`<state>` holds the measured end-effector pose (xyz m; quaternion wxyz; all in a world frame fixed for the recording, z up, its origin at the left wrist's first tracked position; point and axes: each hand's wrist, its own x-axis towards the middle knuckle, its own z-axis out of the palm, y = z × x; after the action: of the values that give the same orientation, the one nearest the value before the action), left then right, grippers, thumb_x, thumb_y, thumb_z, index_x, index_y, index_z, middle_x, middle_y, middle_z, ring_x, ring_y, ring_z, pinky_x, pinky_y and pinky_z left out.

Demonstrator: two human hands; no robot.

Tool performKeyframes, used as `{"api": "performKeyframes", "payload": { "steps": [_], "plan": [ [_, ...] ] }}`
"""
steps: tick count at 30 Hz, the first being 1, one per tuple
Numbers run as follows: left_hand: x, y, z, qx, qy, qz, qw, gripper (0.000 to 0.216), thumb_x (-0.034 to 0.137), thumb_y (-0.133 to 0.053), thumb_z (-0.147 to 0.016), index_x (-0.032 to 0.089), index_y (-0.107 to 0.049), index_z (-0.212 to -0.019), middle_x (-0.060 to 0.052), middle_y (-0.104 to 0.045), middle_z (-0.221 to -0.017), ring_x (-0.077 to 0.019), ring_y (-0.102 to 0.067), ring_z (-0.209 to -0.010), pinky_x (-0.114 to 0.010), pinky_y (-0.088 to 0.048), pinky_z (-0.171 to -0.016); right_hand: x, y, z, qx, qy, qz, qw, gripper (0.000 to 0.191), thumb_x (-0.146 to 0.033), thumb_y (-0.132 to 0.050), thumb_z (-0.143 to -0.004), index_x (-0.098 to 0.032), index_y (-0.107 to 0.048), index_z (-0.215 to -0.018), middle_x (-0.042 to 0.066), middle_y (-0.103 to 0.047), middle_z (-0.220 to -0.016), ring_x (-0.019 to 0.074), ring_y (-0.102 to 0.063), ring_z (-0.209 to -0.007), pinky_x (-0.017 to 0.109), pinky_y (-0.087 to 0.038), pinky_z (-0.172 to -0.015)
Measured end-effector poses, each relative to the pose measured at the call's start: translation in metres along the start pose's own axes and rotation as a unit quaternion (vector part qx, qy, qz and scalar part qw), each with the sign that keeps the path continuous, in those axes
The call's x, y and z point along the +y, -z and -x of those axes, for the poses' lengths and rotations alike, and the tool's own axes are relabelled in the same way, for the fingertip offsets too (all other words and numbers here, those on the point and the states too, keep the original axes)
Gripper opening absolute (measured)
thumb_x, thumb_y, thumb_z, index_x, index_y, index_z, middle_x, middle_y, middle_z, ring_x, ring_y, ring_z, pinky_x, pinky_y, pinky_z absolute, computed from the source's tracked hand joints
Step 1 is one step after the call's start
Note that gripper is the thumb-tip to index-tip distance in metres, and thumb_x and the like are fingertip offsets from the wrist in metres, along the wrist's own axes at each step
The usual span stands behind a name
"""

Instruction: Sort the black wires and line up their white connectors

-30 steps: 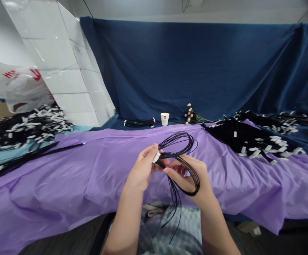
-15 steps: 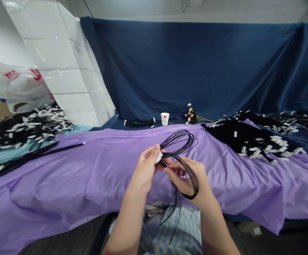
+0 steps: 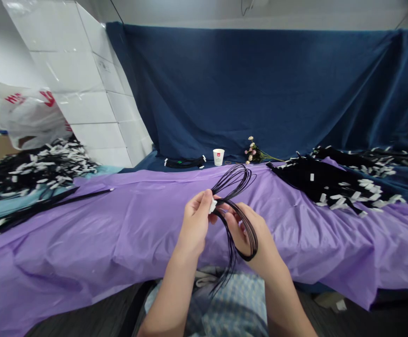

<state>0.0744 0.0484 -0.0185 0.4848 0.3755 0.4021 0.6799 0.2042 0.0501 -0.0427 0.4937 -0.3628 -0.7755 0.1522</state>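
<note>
My left hand (image 3: pixel 195 224) pinches the white tag (image 3: pixel 212 206) at the crossing of a bundle of thin black cords (image 3: pixel 233 180). My right hand (image 3: pixel 251 236) is closed on the same bundle, with a lower loop (image 3: pixel 249 243) wrapped over the back of its palm. An upper loop rises above the fingers, and loose cord ends (image 3: pixel 226 276) hang down toward my lap. Both hands are held above the front of the purple sheet (image 3: pixel 119 234).
A heap of black cords with white tags (image 3: pixel 330 187) lies on the right, and another heap (image 3: pixel 35 168) on the left. A white paper cup (image 3: pixel 218 157), a small flower sprig (image 3: pixel 255 152) and a black bundle (image 3: pixel 184 162) sit at the back by the blue drape (image 3: pixel 260 89). A white plastic bag (image 3: pixel 28 117) is far left.
The two loops have narrowed and turned more upright. My right hand has rolled inward and shifted slightly left, drawing the lower loop tighter over it. My left hand keeps its pinch.
</note>
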Motion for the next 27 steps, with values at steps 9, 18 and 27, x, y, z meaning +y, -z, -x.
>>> {"api": "performKeyframes", "payload": {
  "steps": [9,18,27],
  "plan": [
    [-0.003,-0.003,-0.001,0.021,0.01,0.045,0.999,0.047,0.059,-0.075,-0.067,0.015,-0.062,-0.077,-0.001,-0.065,-0.056,-0.0114,-0.059,-0.049,-0.019,-0.04,-0.047,0.003,-0.004,-0.001,-0.004,-0.083,-0.24,0.967,0.012,-0.033,-0.051,-0.097,-0.023,-0.046,-0.098,-0.002,-0.055,-0.076,0.0116,-0.052,-0.063,0.022,-0.04,-0.058],
    [0.004,-0.004,0.001,-0.012,0.105,0.11,0.988,0.051,0.055,-0.085,-0.055,0.014,-0.06,-0.074,-0.001,-0.065,-0.052,-0.0106,-0.054,-0.039,-0.019,-0.04,-0.041,0.015,0.009,-0.004,-0.168,-0.198,-0.656,0.709,0.021,-0.028,-0.07,-0.079,-0.021,-0.05,-0.082,-0.007,-0.035,-0.062,0.0083,-0.031,-0.05,0.02,-0.035,-0.046],
    [0.011,-0.002,0.003,-0.003,0.086,0.117,0.989,0.046,0.053,-0.081,-0.064,0.015,-0.059,-0.077,-0.003,-0.066,-0.055,-0.0115,-0.056,-0.041,-0.019,-0.042,-0.042,0.018,0.028,-0.011,-0.115,-0.294,-0.778,0.543,0.025,-0.021,-0.077,-0.069,-0.018,-0.053,-0.076,-0.008,-0.029,-0.062,0.0067,-0.03,-0.053,0.02,-0.045,-0.052]
  ]
}}
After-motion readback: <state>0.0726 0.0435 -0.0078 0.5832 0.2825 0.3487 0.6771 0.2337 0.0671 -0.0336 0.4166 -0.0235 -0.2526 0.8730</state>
